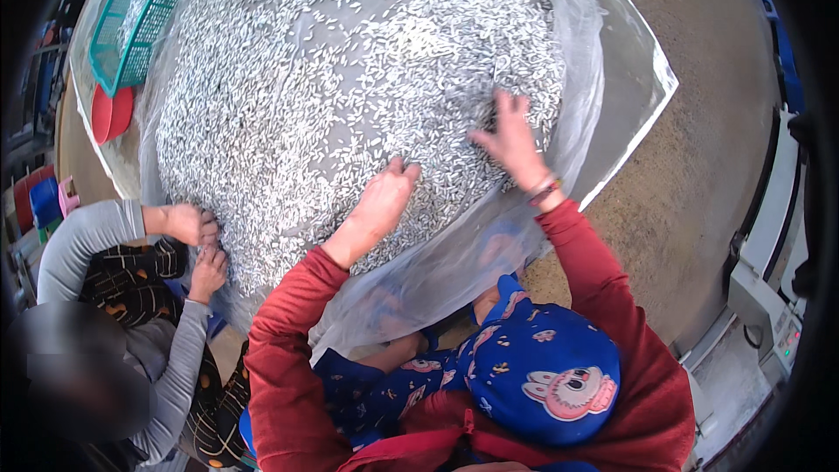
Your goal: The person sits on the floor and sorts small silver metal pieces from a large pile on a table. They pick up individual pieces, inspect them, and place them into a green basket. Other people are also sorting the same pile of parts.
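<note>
A thick spread of small silvery-white oblong pieces [262,114] lies on a clear plastic sheet [581,79] across a pale table. My left hand [377,208], in a red sleeve, rests at the near middle of the spread. Its fingers are curled down and pressed together among the pieces; what they hold, if anything, is hidden. Farther right, my right hand [511,142], with a bracelet at the wrist, is over the pieces with its fingers spread apart, slightly blurred. No piece shows in its grasp.
At the left, a co-worker's hands [199,249] in grey sleeves work at the spread's edge. A green plastic basket [140,44] and a red bowl [112,114] stand at the far left. Blue patterned cloth [542,376] covers my knee. A grey machine [769,315] stands right.
</note>
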The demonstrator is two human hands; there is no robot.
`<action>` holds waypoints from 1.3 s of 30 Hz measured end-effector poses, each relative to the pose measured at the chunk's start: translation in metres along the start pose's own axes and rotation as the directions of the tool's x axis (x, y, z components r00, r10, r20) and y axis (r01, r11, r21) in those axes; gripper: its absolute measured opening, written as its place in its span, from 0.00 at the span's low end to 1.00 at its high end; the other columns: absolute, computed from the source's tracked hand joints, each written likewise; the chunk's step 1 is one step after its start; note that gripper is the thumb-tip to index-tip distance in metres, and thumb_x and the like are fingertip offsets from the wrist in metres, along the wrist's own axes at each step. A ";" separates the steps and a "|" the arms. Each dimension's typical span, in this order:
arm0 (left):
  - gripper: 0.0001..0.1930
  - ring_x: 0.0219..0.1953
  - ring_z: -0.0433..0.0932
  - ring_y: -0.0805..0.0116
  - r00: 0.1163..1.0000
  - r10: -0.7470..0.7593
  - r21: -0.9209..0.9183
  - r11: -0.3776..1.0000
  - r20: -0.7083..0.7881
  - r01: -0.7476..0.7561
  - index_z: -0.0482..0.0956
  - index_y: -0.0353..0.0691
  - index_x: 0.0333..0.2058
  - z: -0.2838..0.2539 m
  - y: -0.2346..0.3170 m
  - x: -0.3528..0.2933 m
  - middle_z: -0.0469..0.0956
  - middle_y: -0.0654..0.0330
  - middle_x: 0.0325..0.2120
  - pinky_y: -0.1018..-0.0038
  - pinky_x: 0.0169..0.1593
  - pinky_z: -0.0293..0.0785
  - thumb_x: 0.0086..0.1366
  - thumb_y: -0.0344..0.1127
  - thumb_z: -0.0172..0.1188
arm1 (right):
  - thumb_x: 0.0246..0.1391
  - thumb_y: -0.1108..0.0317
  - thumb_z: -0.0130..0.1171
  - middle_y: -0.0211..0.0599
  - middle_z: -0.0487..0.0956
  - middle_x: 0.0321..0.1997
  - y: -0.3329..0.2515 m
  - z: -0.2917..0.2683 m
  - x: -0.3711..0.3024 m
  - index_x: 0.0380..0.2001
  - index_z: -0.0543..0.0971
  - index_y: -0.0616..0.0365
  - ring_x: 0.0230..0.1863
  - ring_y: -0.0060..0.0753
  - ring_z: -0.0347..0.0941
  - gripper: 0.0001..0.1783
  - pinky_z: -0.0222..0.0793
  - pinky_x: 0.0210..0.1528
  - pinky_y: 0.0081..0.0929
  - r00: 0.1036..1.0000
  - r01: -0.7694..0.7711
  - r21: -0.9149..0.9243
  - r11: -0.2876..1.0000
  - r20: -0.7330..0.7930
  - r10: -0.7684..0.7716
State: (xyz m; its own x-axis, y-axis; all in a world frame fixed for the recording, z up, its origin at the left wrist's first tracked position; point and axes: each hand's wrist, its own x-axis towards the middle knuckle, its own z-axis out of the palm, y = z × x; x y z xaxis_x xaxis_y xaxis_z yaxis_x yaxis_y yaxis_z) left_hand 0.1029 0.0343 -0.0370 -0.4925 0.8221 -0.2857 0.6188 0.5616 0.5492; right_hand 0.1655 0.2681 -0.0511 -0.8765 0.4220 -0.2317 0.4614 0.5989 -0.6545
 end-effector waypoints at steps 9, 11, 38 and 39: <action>0.05 0.18 0.75 0.66 0.953 -0.301 -0.377 0.880 0.031 0.290 0.68 0.34 0.28 -0.035 -0.050 -0.015 0.72 0.57 0.18 0.71 0.25 0.72 0.53 0.21 0.54 | 0.42 0.80 0.52 0.46 0.63 0.54 -0.084 0.084 0.000 0.53 0.63 0.58 0.49 0.41 0.68 0.30 0.68 0.52 0.35 0.872 0.261 0.563 0.785 0.212 -0.442; 0.07 0.21 0.74 0.74 0.911 -0.385 -0.479 0.778 0.147 0.406 0.69 0.33 0.34 -0.053 -0.058 -0.023 0.74 0.60 0.22 0.76 0.27 0.72 0.55 0.21 0.54 | 0.44 0.81 0.48 0.42 0.64 0.54 -0.095 0.070 -0.002 0.55 0.63 0.57 0.47 0.36 0.69 0.30 0.71 0.50 0.33 0.900 0.043 0.812 0.582 0.221 -0.375; 0.21 0.17 0.69 0.59 0.900 -0.421 -0.355 0.863 -0.110 0.361 0.73 0.35 0.20 -0.061 -0.012 0.011 0.69 0.54 0.11 0.65 0.25 0.63 0.55 0.50 0.63 | 0.60 0.66 0.47 0.32 0.78 0.43 -0.052 -0.009 -0.013 0.58 0.66 0.56 0.45 0.20 0.71 0.22 0.68 0.42 0.23 0.794 -0.484 0.672 0.560 0.607 -0.041; 0.21 0.17 0.67 0.61 0.902 -0.419 -0.325 0.872 -0.107 0.367 0.73 0.35 0.20 -0.061 -0.010 0.013 0.68 0.54 0.11 0.65 0.25 0.63 0.56 0.50 0.62 | 0.60 0.66 0.47 0.33 0.78 0.43 -0.052 -0.010 -0.013 0.58 0.66 0.55 0.45 0.20 0.71 0.22 0.68 0.41 0.23 0.802 -0.487 0.704 0.517 0.595 -0.055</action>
State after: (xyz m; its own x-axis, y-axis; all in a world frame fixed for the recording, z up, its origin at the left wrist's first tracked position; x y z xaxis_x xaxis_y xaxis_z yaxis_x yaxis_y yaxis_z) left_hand 0.0525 0.0337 0.0018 -0.7691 0.4958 -0.4033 0.1602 0.7605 0.6293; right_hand 0.1539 0.2381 -0.0072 -0.8103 -0.0991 -0.5776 0.5680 -0.3753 -0.7324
